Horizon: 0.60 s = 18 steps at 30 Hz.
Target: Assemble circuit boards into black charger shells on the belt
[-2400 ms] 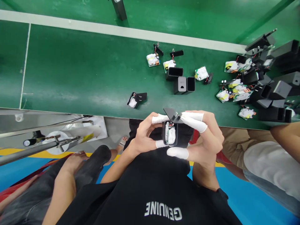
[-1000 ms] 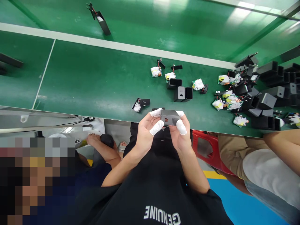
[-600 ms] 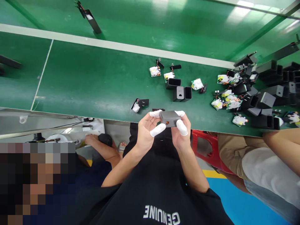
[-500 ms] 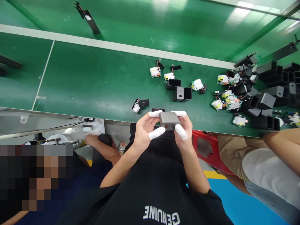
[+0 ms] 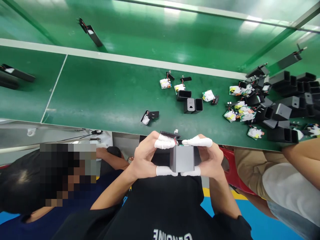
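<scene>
A dark grey charger housing [image 5: 183, 159] is held between both my hands, close to my body at the table's near edge. My left hand [image 5: 146, 156] grips its left side, thumb at the bottom and white-cotted fingers at the top. My right hand [image 5: 211, 155] grips the right side in the same way, thumb below and fingers along the upper edge. A black end cap [image 5: 170, 134] with pale prongs sticks out beyond the housing's far end, by my left fingers. Red wire and a sliver of green board show there; the housing's inside is hidden.
On the green table [image 5: 105, 96] lies a small housing with its cap off [image 5: 149, 117]. Beyond are white-potted circuit boards [image 5: 208, 95] and upright housings [image 5: 190, 105]. Many boards and housings crowd the right end [image 5: 282, 110]. People sit on both sides of me.
The housing has come nearer to my body and turned, so a broad face and the wired end cap now show. Both hands have moved back with it, still gripping.
</scene>
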### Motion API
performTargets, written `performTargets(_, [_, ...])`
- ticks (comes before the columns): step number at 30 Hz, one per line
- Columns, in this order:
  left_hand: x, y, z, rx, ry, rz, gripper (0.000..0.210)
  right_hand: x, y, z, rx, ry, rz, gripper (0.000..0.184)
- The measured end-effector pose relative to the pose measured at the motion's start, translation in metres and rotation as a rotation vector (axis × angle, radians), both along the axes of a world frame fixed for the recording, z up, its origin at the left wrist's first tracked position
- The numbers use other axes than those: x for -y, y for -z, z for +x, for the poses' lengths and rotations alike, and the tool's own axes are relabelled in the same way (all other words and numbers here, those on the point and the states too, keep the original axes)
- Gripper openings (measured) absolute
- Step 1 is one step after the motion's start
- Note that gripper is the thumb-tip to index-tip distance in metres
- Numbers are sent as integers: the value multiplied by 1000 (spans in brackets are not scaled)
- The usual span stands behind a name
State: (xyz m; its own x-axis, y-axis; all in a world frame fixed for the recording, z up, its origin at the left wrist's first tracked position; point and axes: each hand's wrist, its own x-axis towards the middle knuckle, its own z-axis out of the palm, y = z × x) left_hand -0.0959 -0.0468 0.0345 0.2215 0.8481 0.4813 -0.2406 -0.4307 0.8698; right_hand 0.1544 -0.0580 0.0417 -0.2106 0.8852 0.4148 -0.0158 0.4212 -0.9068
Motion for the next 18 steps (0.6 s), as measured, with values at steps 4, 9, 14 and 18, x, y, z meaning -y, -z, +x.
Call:
performTargets(4, [-1,-9,-7,-155,-3,95,84,4,-4,2,1,-6,-36,87])
performTargets(9, [-1,-17,-13,-268,26,137,78,5,-13,5,50,-40,26,81])
performTargets(14, [-1,-14,-12,-247,92,69,75,4,-13,5,43,-69,-17,76])
performTargets(18, [-3,-10,-10,-250,136,-29,74,5,-7,8,31,-91,-85,80])
